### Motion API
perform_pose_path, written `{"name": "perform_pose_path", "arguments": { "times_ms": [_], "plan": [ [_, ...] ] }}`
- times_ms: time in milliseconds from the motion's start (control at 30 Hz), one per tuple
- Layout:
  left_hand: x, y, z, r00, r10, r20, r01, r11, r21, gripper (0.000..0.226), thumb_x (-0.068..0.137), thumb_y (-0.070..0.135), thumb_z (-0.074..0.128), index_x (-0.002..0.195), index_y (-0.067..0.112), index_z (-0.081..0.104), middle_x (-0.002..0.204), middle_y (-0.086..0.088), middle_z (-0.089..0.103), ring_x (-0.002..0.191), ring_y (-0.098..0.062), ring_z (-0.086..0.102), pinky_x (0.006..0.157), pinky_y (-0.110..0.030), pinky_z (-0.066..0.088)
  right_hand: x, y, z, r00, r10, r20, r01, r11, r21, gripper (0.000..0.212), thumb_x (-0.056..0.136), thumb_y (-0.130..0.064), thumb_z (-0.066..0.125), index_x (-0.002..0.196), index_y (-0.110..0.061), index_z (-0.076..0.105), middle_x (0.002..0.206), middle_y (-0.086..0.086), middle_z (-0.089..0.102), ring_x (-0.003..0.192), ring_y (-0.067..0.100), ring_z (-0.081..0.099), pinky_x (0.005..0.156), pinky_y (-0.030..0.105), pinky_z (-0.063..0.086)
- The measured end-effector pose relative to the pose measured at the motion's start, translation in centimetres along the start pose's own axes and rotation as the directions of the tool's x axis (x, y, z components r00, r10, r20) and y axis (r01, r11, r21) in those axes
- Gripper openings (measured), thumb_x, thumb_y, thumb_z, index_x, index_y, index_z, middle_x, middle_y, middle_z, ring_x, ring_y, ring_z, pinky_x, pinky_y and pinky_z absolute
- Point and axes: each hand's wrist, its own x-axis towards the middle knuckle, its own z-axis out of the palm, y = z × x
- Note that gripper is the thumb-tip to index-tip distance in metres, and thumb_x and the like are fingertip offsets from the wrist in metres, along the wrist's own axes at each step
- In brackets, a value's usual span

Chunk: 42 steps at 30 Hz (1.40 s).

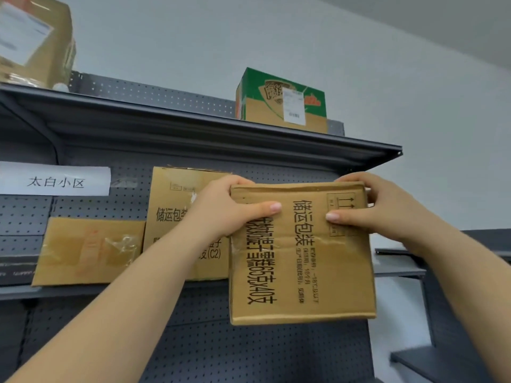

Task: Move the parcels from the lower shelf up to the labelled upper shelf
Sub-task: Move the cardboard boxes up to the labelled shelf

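**Trainee:** Where is the parcel, and how is it held?

**Instructor:** The parcel hangs in the air well to the right of the paper label and lower than it, in front of the shelf that runs beneath that label. The left hand pinches the upper corner nearer the label, with the thumb flat on the printed face and the fingers curled over the top edge. The right hand pinches the upper corner farther from the label in the same manner. Nothing supports the bottom edge.

**Trainee:** How will it handle?

**Instructor:** It is probably light, since two corner pinches carry it. The carton is corrugated board, flat and fairly stiff. A crease crosses the printed face, so the panels likely give under pressure. Bare board should offer good friction. The scrap of tape on the edge nearer the label is likely slicker. The contents cannot be seen.

**Trainee:** Where should it be gripped?

**Instructor:** At corners and edges, where the board is stiffest. Squeezing mid-panel is to be avoided. For setting down, one palm under the bottom edge would likely steady it. The low taped carton stands just below the label. The tall carton stands to the right of the label, and the open shelf space appears to lie beyond that.
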Motion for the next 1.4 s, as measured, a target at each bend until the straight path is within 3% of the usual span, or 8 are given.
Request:
{"name": "perform_pose_path", "arguments": {
  "times_ms": [167, 400, 533, 800, 933, 1133, 1300, 1400],
  "plan": [
    [4.0, -1.9, 1.5, 0.995, 0.004, -0.097, -0.002, 1.0, 0.028, 0.065, 0.06, 0.057, 0.081, 0.114, 0.031, 0.06, 0.106, 0.011, 0.065, 0.098, -0.012, 0.064, 0.083, -0.041, 0.059, 4.5, 2.8, 1.8, 1.0, 0.002, -0.013, -0.001, 0.998, 0.057, 0.067, 0.065, -0.037, 0.087, 0.122, -0.033, 0.051, 0.109, -0.009, 0.064, 0.098, 0.009, 0.064, 0.075, 0.028, 0.055],
    [8.6, -5.9, 4.3, 0.983, -0.016, -0.182, 0.031, 0.996, 0.078, 0.071, 0.06, 0.058, 0.082, 0.121, 0.033, 0.056, 0.114, 0.011, 0.061, 0.104, -0.015, 0.06, 0.085, -0.041, 0.057, 9.8, 7.6, 4.7, 0.999, -0.015, -0.037, 0.019, 0.994, 0.108, 0.071, 0.071, -0.032, 0.085, 0.129, -0.033, 0.044, 0.114, -0.012, 0.057, 0.1, 0.005, 0.058, 0.069, 0.02, 0.048],
    [9.9, -7.7, 5.6, 0.97, -0.015, -0.243, 0.042, 0.993, 0.108, 0.064, 0.065, 0.056, 0.081, 0.118, 0.032, 0.053, 0.101, 0.017, 0.058, 0.098, -0.011, 0.06, 0.082, -0.036, 0.056, 12.6, 10.3, 6.8, 0.999, 0.013, -0.034, -0.007, 0.986, 0.166, 0.067, 0.073, -0.026, 0.083, 0.127, -0.034, 0.043, 0.114, -0.01, 0.059, 0.105, 0.012, 0.059, 0.081, 0.031, 0.053],
    [12.1, -10.7, 8.8, 0.95, -0.001, -0.311, 0.036, 0.993, 0.108, 0.069, 0.074, 0.041, 0.081, 0.132, 0.029, 0.046, 0.113, 0.014, 0.053, 0.102, -0.007, 0.053, 0.08, -0.025, 0.044, 16.3, 15.0, 9.9, 0.997, 0.061, -0.052, -0.049, 0.977, 0.206, 0.063, 0.078, -0.023, 0.08, 0.128, -0.033, 0.042, 0.116, -0.006, 0.06, 0.107, 0.017, 0.061, 0.093, 0.045, 0.054],
    [12.5, -12.5, 10.2, 0.957, -0.035, -0.287, 0.081, 0.985, 0.15, 0.066, 0.079, 0.038, 0.078, 0.134, 0.029, 0.044, 0.115, 0.014, 0.053, 0.098, -0.004, 0.048, 0.07, -0.017, 0.039, 17.1, 17.3, 11.2, 0.996, 0.09, -0.006, -0.087, 0.976, 0.2, 0.065, 0.079, -0.024, 0.078, 0.131, -0.034, 0.041, 0.12, -0.005, 0.059, 0.109, 0.018, 0.06, 0.094, 0.047, 0.053],
    [13.6, -14.2, 11.5, 0.966, -0.031, -0.258, 0.099, 0.962, 0.255, 0.064, 0.084, 0.036, 0.072, 0.139, 0.026, 0.04, 0.14, 0.002, 0.049, 0.124, -0.016, 0.049, 0.101, -0.034, 0.042, 18.2, 19.1, 12.5, 0.994, 0.104, 0.04, -0.11, 0.972, 0.209, 0.064, 0.083, -0.026, 0.074, 0.134, -0.035, 0.036, 0.125, -0.004, 0.059, 0.111, 0.019, 0.06, 0.096, 0.048, 0.052],
    [13.7, -14.2, 12.8, 0.966, -0.016, -0.259, 0.115, 0.921, 0.372, 0.054, 0.092, 0.033, 0.063, 0.14, 0.031, 0.039, 0.162, -0.005, 0.015, 0.145, -0.023, 0.027, 0.109, -0.039, 0.034, 17.9, 19.9, 13.5, 0.994, 0.112, 0.022, -0.114, 0.973, 0.2, 0.081, 0.086, -0.03, 0.071, 0.148, -0.033, 0.019, 0.143, 0.001, 0.045, 0.125, 0.022, 0.049, 0.102, 0.042, 0.042],
    [13.3, -13.8, 12.8, 0.959, 0.044, -0.279, 0.109, 0.854, 0.509, 0.053, 0.092, 0.035, 0.062, 0.139, 0.03, 0.038, 0.162, -0.006, 0.012, 0.147, -0.027, 0.022, 0.106, -0.043, 0.04, 17.1, 20.3, 14.0, 0.993, 0.109, -0.045, -0.099, 0.977, 0.187, 0.093, 0.076, -0.034, 0.08, 0.145, -0.035, 0.017, 0.146, 0.005, 0.037, 0.131, 0.025, 0.041, 0.107, 0.048, 0.039]
  ]
}}
